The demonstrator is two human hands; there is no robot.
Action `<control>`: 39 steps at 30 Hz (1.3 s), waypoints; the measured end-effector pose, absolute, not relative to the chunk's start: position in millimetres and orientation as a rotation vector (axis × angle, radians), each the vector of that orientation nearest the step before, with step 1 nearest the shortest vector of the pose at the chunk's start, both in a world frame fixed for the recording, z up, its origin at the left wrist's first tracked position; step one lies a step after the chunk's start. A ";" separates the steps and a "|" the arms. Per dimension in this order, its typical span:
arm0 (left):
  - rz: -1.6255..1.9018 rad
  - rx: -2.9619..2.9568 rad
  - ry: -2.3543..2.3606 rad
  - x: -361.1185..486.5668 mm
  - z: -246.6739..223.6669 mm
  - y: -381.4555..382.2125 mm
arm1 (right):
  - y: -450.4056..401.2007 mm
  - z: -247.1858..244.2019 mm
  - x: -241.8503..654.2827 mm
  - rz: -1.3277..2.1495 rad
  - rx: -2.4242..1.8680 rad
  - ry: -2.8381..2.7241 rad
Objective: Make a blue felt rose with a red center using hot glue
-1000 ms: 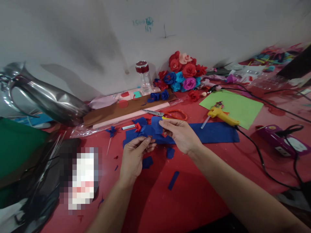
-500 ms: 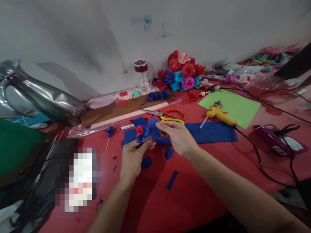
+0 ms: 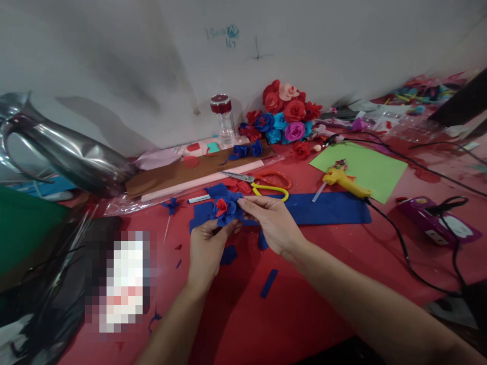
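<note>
A blue paper flower with a red centre [image 3: 221, 207] is held up between my hands over the red table. My left hand [image 3: 209, 243] grips it from below, thumb and fingers closed at its base. The fingertips of my right hand [image 3: 272, 220] pinch a blue petal at the flower's right edge. Behind and to the right lies a long blue paper strip [image 3: 327, 208]. Scissors with red and yellow handles [image 3: 270, 185] rest just beyond my right hand. Below the hands lie blue scraps [image 3: 229, 254] and a small blue strip [image 3: 269, 284].
A yellow glue gun [image 3: 346, 183] lies on green paper [image 3: 373, 167], its cord trailing right near a purple power socket [image 3: 441, 220]. A metal jug [image 3: 72, 147] leans at the left. A glass bottle [image 3: 224, 121] and paper roses [image 3: 289, 114] stand at the back.
My right hand has moved slightly left and brought the blue petal against the flower. The flower now faces the camera more, with its red centre plainer to see.
</note>
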State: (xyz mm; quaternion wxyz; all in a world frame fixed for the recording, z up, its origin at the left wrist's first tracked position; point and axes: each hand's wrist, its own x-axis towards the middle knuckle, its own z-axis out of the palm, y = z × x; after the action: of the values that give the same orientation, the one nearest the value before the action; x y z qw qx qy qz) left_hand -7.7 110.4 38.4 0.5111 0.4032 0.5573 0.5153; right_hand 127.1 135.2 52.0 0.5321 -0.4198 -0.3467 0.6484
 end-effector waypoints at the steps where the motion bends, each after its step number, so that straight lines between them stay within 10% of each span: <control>1: 1.241 0.979 1.344 -8.0 38.3 110.3 | 134.9 51.9 126.7 1.545 -0.999 -0.816; 39: 1.333 1.107 1.497 -11.8 36.5 109.6 | 118.8 50.9 108.6 1.509 -0.858 -0.711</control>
State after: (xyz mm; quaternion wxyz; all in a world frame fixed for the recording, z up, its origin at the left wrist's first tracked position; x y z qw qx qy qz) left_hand -11.8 109.6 36.5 0.4132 0.4404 0.5953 0.5300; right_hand 108.6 118.8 50.9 0.5914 -0.3687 -0.3057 0.6488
